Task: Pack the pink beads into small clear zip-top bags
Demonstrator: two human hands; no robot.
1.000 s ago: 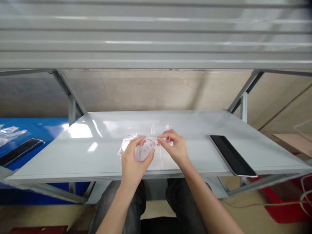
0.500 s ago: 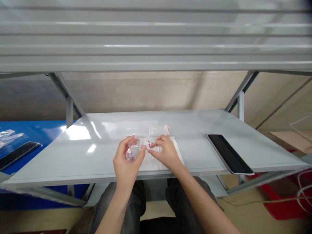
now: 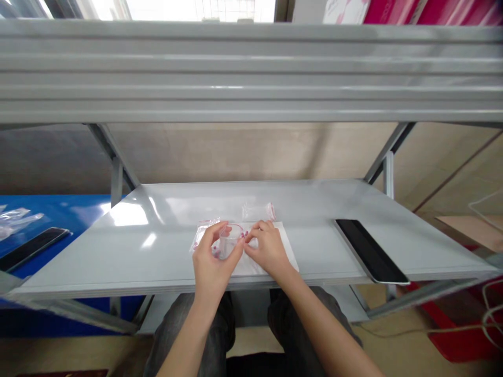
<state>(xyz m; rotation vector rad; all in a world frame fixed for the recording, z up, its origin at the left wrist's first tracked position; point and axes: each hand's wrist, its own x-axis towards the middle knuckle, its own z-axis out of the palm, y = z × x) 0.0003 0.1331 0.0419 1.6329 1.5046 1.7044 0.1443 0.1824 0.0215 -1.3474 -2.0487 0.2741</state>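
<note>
A clear plastic cup (image 3: 229, 246) sits in my left hand (image 3: 214, 256), whose thumb and fingers curve around its sides. My right hand (image 3: 269, 250) is beside the cup's right side, thumb and index finger pinched together close to my left thumb. Anything between those fingertips is too small to make out. Small pink-red beads (image 3: 244, 234) show just past the right fingertips. Under both hands lies a white sheet (image 3: 290, 245). To the left of the cup is a clear plastic bag (image 3: 200, 230) with pink marks, partly covered by my left hand.
Behind my right hand lies another clear bag (image 3: 257, 211) with a pink edge. A black tablet (image 3: 371, 250) rests at the right of the grey table (image 3: 314, 201). A dark phone (image 3: 33, 247) lies on a blue surface at left. A ribbed grey shelf edge (image 3: 251, 78) crosses above.
My right hand's thumb and finger have closed from a gap into a pinch. Both hands are nearer each other, with the cup shifted right and more of the left bag showing. The view has tilted up.
</note>
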